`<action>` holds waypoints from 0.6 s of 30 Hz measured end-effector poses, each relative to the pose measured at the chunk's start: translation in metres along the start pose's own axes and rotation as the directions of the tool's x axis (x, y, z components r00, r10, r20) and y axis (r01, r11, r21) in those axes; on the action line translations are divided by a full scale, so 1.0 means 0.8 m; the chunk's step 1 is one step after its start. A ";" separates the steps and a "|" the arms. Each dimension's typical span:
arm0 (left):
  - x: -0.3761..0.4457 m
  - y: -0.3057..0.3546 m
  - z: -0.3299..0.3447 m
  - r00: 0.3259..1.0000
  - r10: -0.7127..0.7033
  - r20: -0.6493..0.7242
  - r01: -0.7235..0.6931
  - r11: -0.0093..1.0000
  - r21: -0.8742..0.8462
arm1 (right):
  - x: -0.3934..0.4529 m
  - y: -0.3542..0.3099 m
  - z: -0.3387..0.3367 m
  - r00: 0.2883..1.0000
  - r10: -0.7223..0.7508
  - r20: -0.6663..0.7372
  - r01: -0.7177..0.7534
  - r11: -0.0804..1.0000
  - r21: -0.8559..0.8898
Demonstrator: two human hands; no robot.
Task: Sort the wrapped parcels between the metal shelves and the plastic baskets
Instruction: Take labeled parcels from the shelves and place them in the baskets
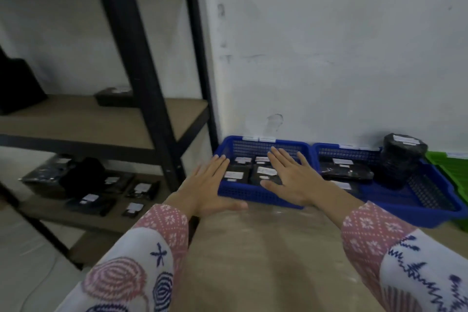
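A blue plastic basket (pixel 240 194) stands on the table against the wall and holds several black wrapped parcels (pixel 236 175) with white labels. My left hand (pixel 206 185) hovers flat and empty at its front left corner. My right hand (pixel 291 175) is spread flat above the basket's right half, also empty. A second blue basket (pixel 425 200) to the right holds flat black parcels (pixel 344 170) and a tall black wrapped bundle (pixel 402 157). More black parcels (pixel 93 200) lie on the lower metal shelf at the left, and one parcel (pixel 114 96) lies on the shelf above.
A black metal shelf post (pixel 141 63) rises just left of the baskets. A green basket (pixel 453 172) sits at the far right edge. The brown table top (pixel 266 256) stretches toward me. A white wall (pixel 329 45) backs the baskets.
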State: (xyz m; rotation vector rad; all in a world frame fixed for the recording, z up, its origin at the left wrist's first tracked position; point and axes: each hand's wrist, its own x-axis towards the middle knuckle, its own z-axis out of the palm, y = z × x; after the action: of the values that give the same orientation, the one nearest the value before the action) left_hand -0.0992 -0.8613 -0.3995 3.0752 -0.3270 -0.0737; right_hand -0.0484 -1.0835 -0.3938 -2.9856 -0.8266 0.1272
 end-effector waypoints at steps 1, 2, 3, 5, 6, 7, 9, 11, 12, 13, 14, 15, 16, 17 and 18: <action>-0.022 -0.015 -0.006 1.000 -0.023 -0.012 0.023 1.000 0.004 | -0.001 -0.025 -0.005 1.000 -0.019 -0.013 0.019 1.000 -0.005; -0.044 -0.029 -0.012 0.999 -0.046 -0.018 0.046 0.999 0.006 | -0.002 -0.051 -0.011 0.999 -0.040 -0.025 0.040 0.999 -0.009; -0.066 -0.043 -0.020 0.998 -0.065 -0.020 0.066 0.998 0.008 | -0.004 -0.077 -0.017 0.998 -0.062 -0.033 0.062 0.998 -0.010; -0.107 -0.071 -0.034 0.996 -0.089 -0.031 0.089 0.996 -0.002 | -0.003 -0.125 -0.028 0.993 -0.111 -0.048 0.111 0.994 -0.015; -0.125 -0.086 -0.042 0.994 -0.100 -0.038 0.100 0.995 -0.009 | -0.001 -0.147 -0.034 0.989 -0.137 -0.058 0.136 0.990 -0.023; -0.140 -0.102 -0.048 0.993 -0.113 -0.044 0.113 0.994 -0.008 | 0.003 -0.169 -0.040 0.984 -0.165 -0.070 0.163 0.986 -0.034; -0.164 -0.133 -0.058 0.987 -0.144 -0.066 0.145 0.989 0.008 | 0.015 -0.210 -0.052 0.970 -0.221 -0.099 0.218 0.975 -0.048; -0.181 -0.164 -0.065 0.980 -0.178 -0.087 0.180 0.984 0.018 | 0.029 -0.248 -0.061 0.953 -0.277 -0.125 0.273 0.961 -0.047; -0.186 -0.178 -0.068 0.976 -0.195 -0.096 0.198 0.980 0.018 | 0.037 -0.265 -0.065 0.943 -0.304 -0.134 0.301 0.953 -0.042; -0.191 -0.191 -0.071 0.972 -0.211 -0.108 0.214 0.977 0.017 | 0.047 -0.281 -0.068 0.934 -0.329 -0.141 0.327 0.944 -0.038; -0.194 -0.205 -0.073 0.967 -0.224 -0.119 0.227 0.974 0.015 | 0.058 -0.296 -0.069 0.925 -0.350 -0.149 0.348 0.937 -0.036; -0.195 -0.219 -0.075 0.964 -0.234 -0.127 0.237 0.971 0.012 | 0.070 -0.310 -0.071 0.918 -0.364 -0.159 0.364 0.931 -0.033; -0.195 -0.232 -0.077 0.961 -0.241 -0.134 0.245 0.970 0.007 | 0.084 -0.323 -0.072 0.913 -0.371 -0.172 0.371 0.928 -0.029; -0.194 -0.246 -0.077 0.959 -0.249 -0.139 0.251 0.968 0.002 | 0.097 -0.334 -0.073 0.910 -0.370 -0.187 0.373 0.928 -0.019; -0.191 -0.265 -0.077 0.958 -0.251 -0.141 0.254 0.967 0.000 | 0.114 -0.347 -0.074 0.910 -0.364 -0.199 0.370 0.929 -0.008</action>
State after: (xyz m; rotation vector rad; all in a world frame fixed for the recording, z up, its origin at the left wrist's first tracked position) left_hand -0.2010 -0.6193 -0.3427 3.0989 0.0737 0.1362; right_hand -0.1067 -0.7998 -0.3242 -2.6939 -1.3207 -0.1664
